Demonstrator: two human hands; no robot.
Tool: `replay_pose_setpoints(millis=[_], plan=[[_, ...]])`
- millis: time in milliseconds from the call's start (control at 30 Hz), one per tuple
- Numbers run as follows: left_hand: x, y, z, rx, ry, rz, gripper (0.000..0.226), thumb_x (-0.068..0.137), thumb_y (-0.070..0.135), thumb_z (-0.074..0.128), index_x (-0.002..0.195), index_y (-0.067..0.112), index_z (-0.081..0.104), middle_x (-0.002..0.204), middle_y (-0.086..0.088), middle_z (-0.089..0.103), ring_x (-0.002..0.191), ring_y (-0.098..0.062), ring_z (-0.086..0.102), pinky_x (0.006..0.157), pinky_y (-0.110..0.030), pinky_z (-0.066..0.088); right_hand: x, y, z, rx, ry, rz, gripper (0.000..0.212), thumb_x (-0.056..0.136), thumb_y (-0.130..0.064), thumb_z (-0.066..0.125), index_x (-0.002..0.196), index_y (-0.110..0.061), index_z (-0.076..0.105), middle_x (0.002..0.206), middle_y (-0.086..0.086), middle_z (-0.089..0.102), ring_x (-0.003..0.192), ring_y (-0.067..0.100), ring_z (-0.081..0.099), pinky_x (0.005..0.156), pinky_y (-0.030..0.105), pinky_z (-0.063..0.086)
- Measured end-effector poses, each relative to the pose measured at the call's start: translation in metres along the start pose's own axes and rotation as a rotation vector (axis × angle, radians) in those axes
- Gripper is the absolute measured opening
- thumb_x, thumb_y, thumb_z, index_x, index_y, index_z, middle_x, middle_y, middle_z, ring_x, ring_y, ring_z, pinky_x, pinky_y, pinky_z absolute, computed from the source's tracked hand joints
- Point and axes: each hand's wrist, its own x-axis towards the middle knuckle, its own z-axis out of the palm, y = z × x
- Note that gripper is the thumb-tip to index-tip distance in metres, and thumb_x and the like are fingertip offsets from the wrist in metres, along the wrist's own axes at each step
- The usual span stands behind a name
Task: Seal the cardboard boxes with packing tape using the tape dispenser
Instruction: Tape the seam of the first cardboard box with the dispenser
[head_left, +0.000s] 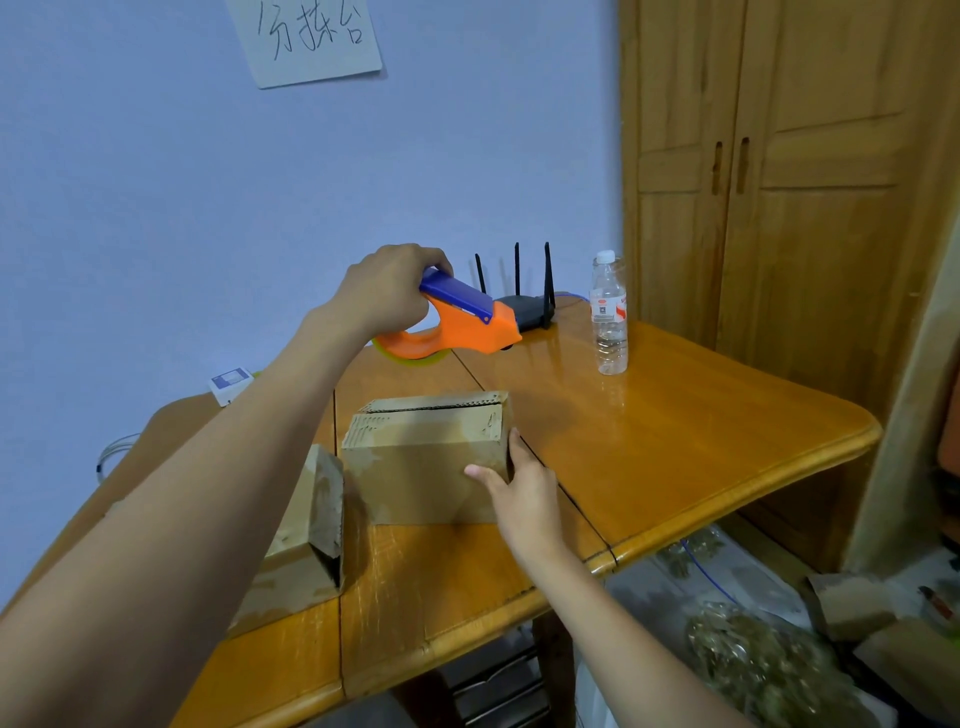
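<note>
My left hand (387, 291) grips the tape dispenser (457, 322) above the bench (675, 415), beyond the box (426, 462). My right hand (519, 493), fingers loosely spread, steadies its right corner. I should land tape squarely on the top seam.

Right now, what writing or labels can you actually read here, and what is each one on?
"分拣台": handwritten on the paper sign taped to the wall.
Water bottle label: red and white print, too small to read.
Small white box with a blue panel: print too blurred to read.
Cardboard boxes: no readable text.
</note>
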Motion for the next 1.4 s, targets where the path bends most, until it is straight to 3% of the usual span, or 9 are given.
replay_pose_setpoints(millis=[367,500,633,933,1067,1133,1200,1267,1400], plan=[[-0.002,-0.005,0.004,-0.016,0.011,-0.031,0.059,0.075,-0.007,0.049,0.124,0.024,0.061,0.119,-0.004,0.065,0.092,-0.022,0.049,0.070,-0.033,0.040,0.007,0.011,0.002,-0.070,0.022,-0.013,0.093,0.084,-0.052,0.069,0.156,-0.007,0.030,0.108,0.012,0.073,0.085,0.021,0.069,0.071,0.022,0.051],[0.000,-0.006,0.005,0.005,0.016,-0.042,0.060,0.075,-0.006,0.051,0.125,0.025,0.061,0.119,-0.004,0.065,0.092,-0.022,0.049,0.069,-0.034,0.041,0.019,0.017,-0.001,-0.067,-0.012,-0.019,0.091,0.083,-0.050,0.073,0.154,-0.010,0.033,0.096,0.009,0.072,0.058,0.003,0.045,0.047,0.011,0.041],[0.001,-0.007,0.006,0.010,0.032,-0.063,0.059,0.074,-0.005,0.051,0.124,0.026,0.061,0.117,-0.003,0.065,0.091,-0.022,0.048,0.070,-0.034,0.041,0.028,0.024,-0.010,-0.042,-0.041,-0.078,0.070,0.086,-0.045,0.074,0.146,-0.019,0.051,0.116,-0.004,0.073,0.101,0.013,0.069,0.074,0.009,0.049],[0.005,-0.001,0.012,0.025,0.041,-0.094,0.055,0.076,0.000,0.054,0.123,0.027,0.061,0.117,-0.002,0.065,0.089,-0.021,0.048,0.072,-0.033,0.044,0.031,0.023,-0.040,-0.092,-0.104,-0.054,0.088,0.079,-0.064,0.070,0.150,-0.018,0.047,0.139,-0.001,0.061,0.133,0.025,0.052,0.105,0.036,0.049],[0.010,0.002,0.016,0.016,0.048,-0.101,0.053,0.077,0.001,0.054,0.123,0.027,0.061,0.117,-0.002,0.065,0.089,-0.021,0.047,0.072,-0.033,0.042,0.000,-0.013,-0.045,-0.046,0.391,-0.357,0.038,0.101,-0.040,0.054,0.119,-0.008,0.066,0.108,0.003,0.070,0.105,0.016,0.063,0.085,0.012,0.044],[0.012,0.004,0.018,0.007,0.041,-0.102,0.053,0.077,0.001,0.054,0.122,0.027,0.061,0.117,-0.002,0.065,0.089,-0.022,0.048,0.071,-0.033,0.042,-0.008,-0.034,-0.036,-0.057,0.500,-0.609,0.023,0.102,-0.021,0.050,0.095,-0.006,0.066,0.085,0.003,0.065,0.083,0.013,0.057,0.073,0.020,0.045],[0.014,0.005,0.019,-0.003,0.031,-0.101,0.053,0.077,0.001,0.054,0.122,0.027,0.061,0.117,-0.002,0.065,0.089,-0.022,0.049,0.071,-0.033,0.042,-0.005,-0.052,-0.022,-0.159,0.324,-0.666,0.023,0.100,-0.020,0.049,0.098,-0.006,0.067,0.091,0.005,0.066,0.090,0.018,0.057,0.078,0.030,0.049],[0.016,0.008,0.018,0.003,0.027,-0.096,0.052,0.078,0.001,0.054,0.123,0.027,0.061,0.118,-0.002,0.065,0.089,-0.022,0.049,0.071,-0.033,0.041,0.003,-0.066,-0.009,-0.393,0.102,-0.611,0.033,0.100,-0.024,0.047,0.123,-0.008,0.064,0.124,0.007,0.066,0.118,0.022,0.056,0.097,0.038,0.050],[0.016,0.012,0.015,0.016,0.028,-0.082,0.052,0.078,0.001,0.054,0.124,0.026,0.061,0.117,-0.002,0.065,0.089,-0.021,0.048,0.069,-0.032,0.038,0.033,-0.075,0.017,-0.670,-0.099,-0.575,0.056,0.104,-0.032,0.045,0.149,0.000,0.038,0.156,0.017,0.039,0.147,0.031,0.030,0.120,0.042,0.024]])
